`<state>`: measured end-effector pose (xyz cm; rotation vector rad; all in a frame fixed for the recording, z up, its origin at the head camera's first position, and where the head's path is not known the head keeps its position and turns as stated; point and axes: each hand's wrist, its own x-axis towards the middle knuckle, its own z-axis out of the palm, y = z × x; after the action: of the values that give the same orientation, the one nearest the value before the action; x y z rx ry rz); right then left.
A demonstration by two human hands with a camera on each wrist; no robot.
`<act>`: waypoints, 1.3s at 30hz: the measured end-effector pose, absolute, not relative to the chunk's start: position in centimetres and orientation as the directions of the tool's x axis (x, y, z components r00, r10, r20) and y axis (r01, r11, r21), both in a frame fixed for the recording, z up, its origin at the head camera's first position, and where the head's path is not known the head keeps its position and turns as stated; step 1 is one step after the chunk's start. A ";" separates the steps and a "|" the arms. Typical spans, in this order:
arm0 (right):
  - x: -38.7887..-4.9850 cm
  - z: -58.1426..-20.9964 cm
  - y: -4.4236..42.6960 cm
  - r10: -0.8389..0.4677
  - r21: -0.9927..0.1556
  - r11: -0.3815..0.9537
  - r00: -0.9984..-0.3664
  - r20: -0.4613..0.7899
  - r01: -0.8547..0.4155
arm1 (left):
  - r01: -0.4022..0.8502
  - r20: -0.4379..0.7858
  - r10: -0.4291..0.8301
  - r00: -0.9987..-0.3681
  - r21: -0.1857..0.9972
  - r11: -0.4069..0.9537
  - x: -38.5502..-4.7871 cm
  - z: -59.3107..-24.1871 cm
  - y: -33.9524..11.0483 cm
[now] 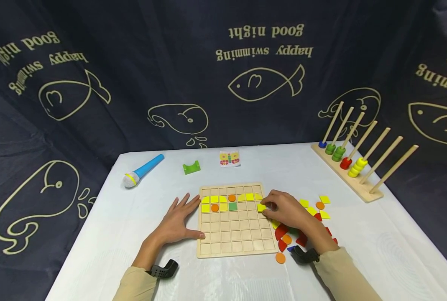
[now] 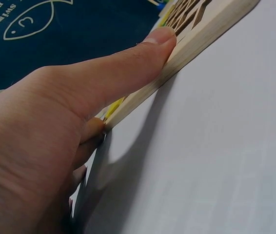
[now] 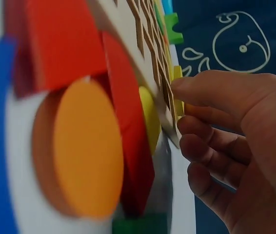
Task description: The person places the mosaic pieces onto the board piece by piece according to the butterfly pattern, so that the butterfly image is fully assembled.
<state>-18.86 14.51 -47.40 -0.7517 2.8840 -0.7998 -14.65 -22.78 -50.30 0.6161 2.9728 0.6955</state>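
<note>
Along the right edge of the gridded board [image 1: 236, 237], level with a green tile [image 1: 232, 206], the right hand [image 1: 286, 207] is pinching a yellow tile [image 1: 261, 207] between thumb and fingers; whether it is sitting in its cell, I cannot tell. Squaring its edges with the cell walls before pressing flat seems wisest. The left hand [image 1: 176, 225] is spreading its fingers, gripping nothing, thumb resting on the left rim, probably steadying the board. The right forearm is slanting in above loose pieces [image 1: 281, 231], so lifting it clear should help.
</note>
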 end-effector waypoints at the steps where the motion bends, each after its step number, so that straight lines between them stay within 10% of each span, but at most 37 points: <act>1: -18.9 -47.4 14.3 -0.468 -0.497 0.750 -0.881 0.068 -0.437 | 0.373 0.064 0.384 -0.921 0.430 0.822 -14.7 -50.3 -22.8; 39: -20.4 -47.3 9.0 -0.564 -0.507 0.666 -0.814 0.138 -0.547 | 0.378 0.076 0.384 -0.920 0.427 0.822 -14.7 -50.5 -23.1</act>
<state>-20.37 9.00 -47.34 -0.9474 2.8389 -0.8479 -14.67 -23.06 -50.51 0.6246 2.9851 0.6948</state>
